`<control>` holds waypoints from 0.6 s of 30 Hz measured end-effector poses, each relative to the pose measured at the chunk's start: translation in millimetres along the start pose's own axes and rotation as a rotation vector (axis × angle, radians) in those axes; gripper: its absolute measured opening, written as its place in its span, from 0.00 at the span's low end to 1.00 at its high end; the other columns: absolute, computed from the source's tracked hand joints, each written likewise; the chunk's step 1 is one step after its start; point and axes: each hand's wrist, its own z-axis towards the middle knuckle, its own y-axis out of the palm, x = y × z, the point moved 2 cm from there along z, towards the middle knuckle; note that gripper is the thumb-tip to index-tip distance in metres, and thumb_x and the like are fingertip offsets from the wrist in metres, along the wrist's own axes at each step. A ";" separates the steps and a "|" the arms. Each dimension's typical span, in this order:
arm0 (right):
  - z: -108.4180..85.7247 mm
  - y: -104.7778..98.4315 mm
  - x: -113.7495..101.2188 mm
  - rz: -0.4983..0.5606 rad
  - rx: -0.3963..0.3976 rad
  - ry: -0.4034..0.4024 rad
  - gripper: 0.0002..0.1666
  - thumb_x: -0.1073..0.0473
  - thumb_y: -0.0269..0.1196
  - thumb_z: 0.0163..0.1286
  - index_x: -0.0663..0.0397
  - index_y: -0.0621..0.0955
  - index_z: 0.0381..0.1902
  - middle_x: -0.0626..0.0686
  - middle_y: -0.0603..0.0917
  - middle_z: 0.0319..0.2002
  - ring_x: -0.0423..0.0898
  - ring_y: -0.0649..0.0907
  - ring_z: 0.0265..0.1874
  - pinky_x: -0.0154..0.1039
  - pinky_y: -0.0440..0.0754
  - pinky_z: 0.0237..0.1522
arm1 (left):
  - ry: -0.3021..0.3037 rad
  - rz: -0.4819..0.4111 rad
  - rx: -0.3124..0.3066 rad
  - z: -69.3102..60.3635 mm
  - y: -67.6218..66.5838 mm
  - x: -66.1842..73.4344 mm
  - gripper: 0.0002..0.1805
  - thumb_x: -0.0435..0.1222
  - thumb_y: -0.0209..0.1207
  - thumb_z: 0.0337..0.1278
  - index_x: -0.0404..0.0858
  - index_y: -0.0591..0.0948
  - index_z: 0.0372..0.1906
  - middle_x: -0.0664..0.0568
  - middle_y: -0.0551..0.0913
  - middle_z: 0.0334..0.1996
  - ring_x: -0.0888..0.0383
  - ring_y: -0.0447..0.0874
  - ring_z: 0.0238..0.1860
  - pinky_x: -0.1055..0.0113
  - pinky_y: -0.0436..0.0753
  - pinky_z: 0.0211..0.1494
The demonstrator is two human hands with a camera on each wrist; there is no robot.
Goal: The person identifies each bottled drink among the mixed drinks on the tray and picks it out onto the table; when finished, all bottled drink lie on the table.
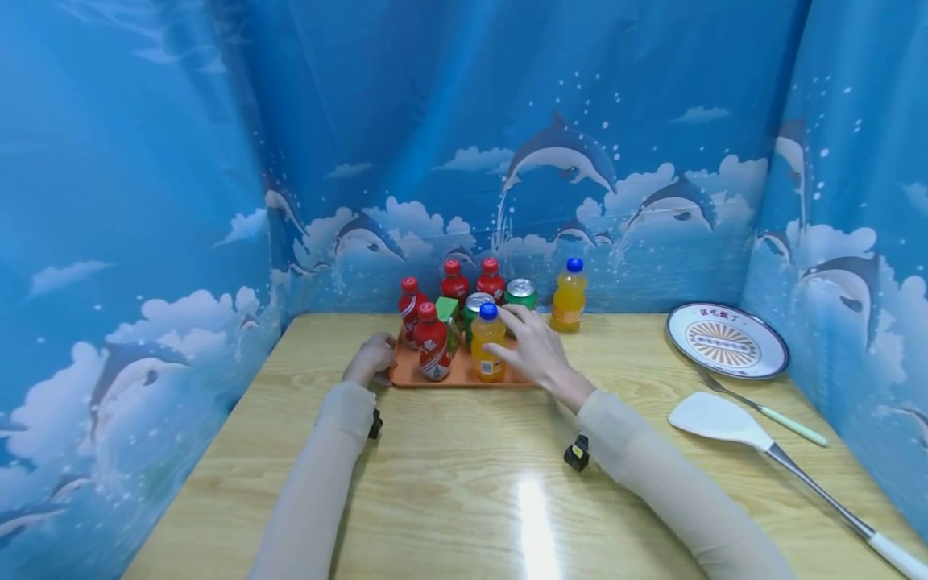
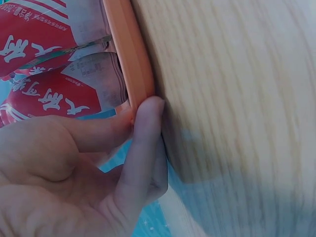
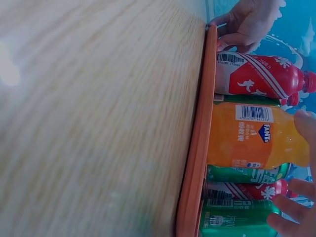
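Note:
My left hand (image 1: 373,359) pinches the left edge of an orange tray (image 2: 132,54) between thumb and fingers. Upright on the tray stand several red-labelled drink bottles (image 1: 433,348), a green carton (image 1: 447,309), green cans (image 1: 521,296) and an orange Fanta bottle (image 1: 489,352) with a blue cap. My right hand (image 1: 538,348) is beside that Fanta bottle, fingers spread and loosely bent. In the right wrist view its thumb (image 3: 306,124) lies at the bottle's upper part, and the other fingers (image 3: 291,210) are near a green can (image 3: 237,217). Whether the thumb touches the bottle I cannot tell.
A second orange drink bottle (image 1: 569,296) stands on the wooden table (image 1: 435,483) behind the tray's right end. At the right lie a patterned plate (image 1: 727,341), a fork (image 1: 761,409) with a pale green handle and a white spatula (image 1: 725,420). Blue dolphin-print curtains (image 1: 449,121) enclose the table.

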 end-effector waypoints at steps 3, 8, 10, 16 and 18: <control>-0.3 -0.1 -0.1 0.025 0.017 0.000 0.43 0.39 0.72 0.69 0.51 0.75 0.75 0.57 0.80 0.71 0.59 0.81 0.66 0.58 0.84 0.65 | 0.001 0.003 0.000 0.2 0.2 0.3 0.30 0.21 0.47 0.67 0.32 0.67 0.73 0.34 0.74 0.61 0.51 0.79 0.37 0.64 0.89 0.33; -1.5 0.2 0.1 0.099 0.032 0.013 0.42 0.42 0.74 0.67 0.51 0.76 0.74 0.57 0.84 0.66 0.56 0.87 0.48 0.47 0.87 0.48 | 0.001 0.003 0.000 0.6 -0.2 0.3 0.29 0.22 0.48 0.67 0.33 0.67 0.73 0.34 0.75 0.60 0.51 0.79 0.37 0.64 0.88 0.32; -2.0 0.2 0.2 0.129 0.037 0.015 0.41 0.44 0.74 0.67 0.51 0.76 0.74 0.57 0.87 0.62 0.54 0.86 0.37 0.41 0.84 0.38 | 0.001 0.001 -0.003 0.7 0.0 -0.1 0.30 0.21 0.48 0.66 0.33 0.67 0.73 0.33 0.75 0.61 0.51 0.80 0.37 0.65 0.88 0.31; -0.4 -5.2 -2.5 0.220 0.068 0.019 0.40 0.49 0.74 0.68 0.52 0.76 0.74 0.59 0.91 0.47 0.45 0.78 0.24 0.32 0.70 0.27 | -0.005 0.008 -0.006 2.1 -0.7 -0.4 0.29 0.22 0.48 0.67 0.33 0.67 0.73 0.33 0.74 0.60 0.51 0.80 0.37 0.65 0.89 0.32; 0.8 -8.3 -3.6 0.265 0.080 0.034 0.40 0.50 0.74 0.68 0.53 0.76 0.75 0.58 0.91 0.44 0.45 0.77 0.24 0.31 0.69 0.26 | -0.008 0.010 -0.002 3.0 -1.1 -0.6 0.29 0.21 0.48 0.67 0.33 0.67 0.73 0.33 0.74 0.60 0.51 0.80 0.37 0.65 0.89 0.31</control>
